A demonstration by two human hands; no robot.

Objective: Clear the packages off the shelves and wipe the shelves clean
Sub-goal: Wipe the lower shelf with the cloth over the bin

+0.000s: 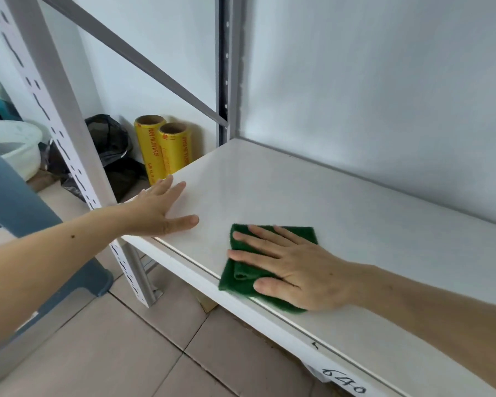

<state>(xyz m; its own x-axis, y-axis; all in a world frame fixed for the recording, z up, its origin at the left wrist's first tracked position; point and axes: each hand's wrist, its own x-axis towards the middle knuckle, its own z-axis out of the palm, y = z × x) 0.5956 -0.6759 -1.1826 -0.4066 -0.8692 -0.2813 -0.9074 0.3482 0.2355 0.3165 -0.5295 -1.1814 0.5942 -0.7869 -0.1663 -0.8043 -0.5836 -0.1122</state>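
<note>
Two bare arms, no sleeves, no gloves.

From my seat I see the left hand (158, 209) and the right hand (295, 270) both uncovered, with no rings, watch or bands on the fingers or wrists that show. Both forearms are bare right up to the picture's edge, so whatever is worn above them is out of my view. The nails are short and unpainted. A small dark mole sits on the left forearm, about midway along it.
</note>
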